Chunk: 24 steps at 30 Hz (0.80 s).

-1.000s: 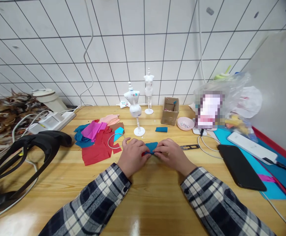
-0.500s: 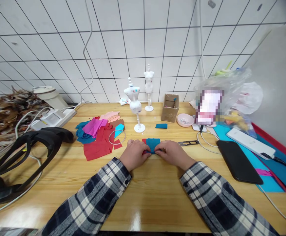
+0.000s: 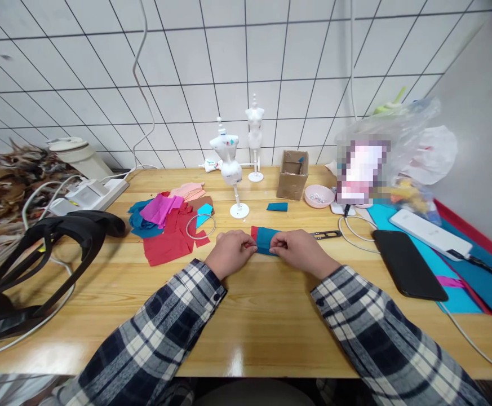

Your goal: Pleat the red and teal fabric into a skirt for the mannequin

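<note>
A small teal cloth piece [image 3: 265, 240] with a red piece under its left edge is held just above the wooden table [image 3: 246, 316]. My left hand [image 3: 229, 252] pinches its left end and my right hand [image 3: 298, 252] pinches its right end; both have fingers closed on it. Two white miniature dress forms [image 3: 229, 169] stand just beyond. A pile of red, magenta, blue and pink cloth scraps [image 3: 169, 223] lies to the left, with a thin wire ring [image 3: 200, 225] on its edge.
Thread snips [image 3: 324, 234] lie right of my hands, another teal scrap [image 3: 276, 207] beyond. A cardboard box [image 3: 293, 181], pink dish [image 3: 319, 196], black phone [image 3: 410, 264], white device [image 3: 429, 234] and cables sit right. A black headset [image 3: 38, 254] and power strip [image 3: 87, 194] are left.
The view has pulled back and tilted down. The teal piece has been turned and stretched out wider between my hands, with the red piece now showing at its left edge.
</note>
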{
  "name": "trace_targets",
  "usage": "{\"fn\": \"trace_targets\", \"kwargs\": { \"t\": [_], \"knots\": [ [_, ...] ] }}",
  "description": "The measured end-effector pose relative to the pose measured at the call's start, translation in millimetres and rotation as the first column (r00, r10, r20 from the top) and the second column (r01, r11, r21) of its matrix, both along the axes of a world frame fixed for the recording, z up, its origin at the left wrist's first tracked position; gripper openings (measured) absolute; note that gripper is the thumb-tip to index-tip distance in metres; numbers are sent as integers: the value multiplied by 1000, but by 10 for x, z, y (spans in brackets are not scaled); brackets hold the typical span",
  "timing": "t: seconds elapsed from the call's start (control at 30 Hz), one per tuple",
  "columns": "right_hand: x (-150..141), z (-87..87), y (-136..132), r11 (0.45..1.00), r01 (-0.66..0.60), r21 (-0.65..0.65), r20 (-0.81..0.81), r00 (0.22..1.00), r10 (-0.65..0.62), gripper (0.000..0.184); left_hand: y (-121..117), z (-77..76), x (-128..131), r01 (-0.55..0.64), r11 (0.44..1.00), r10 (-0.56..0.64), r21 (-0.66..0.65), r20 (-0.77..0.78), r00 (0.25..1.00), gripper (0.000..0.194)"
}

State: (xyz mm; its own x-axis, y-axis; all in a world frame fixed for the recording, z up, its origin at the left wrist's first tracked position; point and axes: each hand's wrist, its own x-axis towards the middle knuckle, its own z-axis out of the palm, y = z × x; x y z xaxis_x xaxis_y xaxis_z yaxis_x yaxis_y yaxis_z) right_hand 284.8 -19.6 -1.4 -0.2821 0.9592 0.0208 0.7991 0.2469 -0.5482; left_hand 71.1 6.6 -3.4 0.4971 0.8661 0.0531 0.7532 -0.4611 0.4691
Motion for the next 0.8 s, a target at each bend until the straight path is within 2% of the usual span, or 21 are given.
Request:
{"fn": "trace_targets", "kwargs": {
  "t": [0.17,0.3,0.43,0.5,0.57,0.63,0.7,0.73,0.8],
  "knots": [
    [1,-3,28,999,8,-52,-11,1000,-9,6,-21,15,53,-115,993,112,-39,-80,991,18],
    [-33,50,67,996,43,-81,38,998,-41,7,-19,-18,73,-162,987,163,18,-110,981,20],
    [-86,132,108,994,25,-102,94,995,-16,7,-29,-24,84,-194,981,195,20,-138,971,21],
    [-108,158,117,995,22,-95,124,992,-10,7,-49,-6,91,-205,975,215,82,-126,968,20],
    [-123,168,120,996,20,-87,152,988,-6,8,-71,20,98,-109,975,129,192,-95,987,20],
    [-135,168,119,997,11,-79,168,986,3,10,-84,45,106,128,960,-104,250,-109,989,18],
    [-143,164,115,997,7,-77,171,985,7,10,-79,58,114,340,916,-310,214,-161,937,21],
    [-144,162,112,997,7,-82,170,985,7,10,-70,60,117,389,902,-356,190,-183,916,24],
    [-134,154,102,996,12,-91,171,985,4,9,-48,58,120,401,900,-366,172,-205,908,28]
  ]
}}
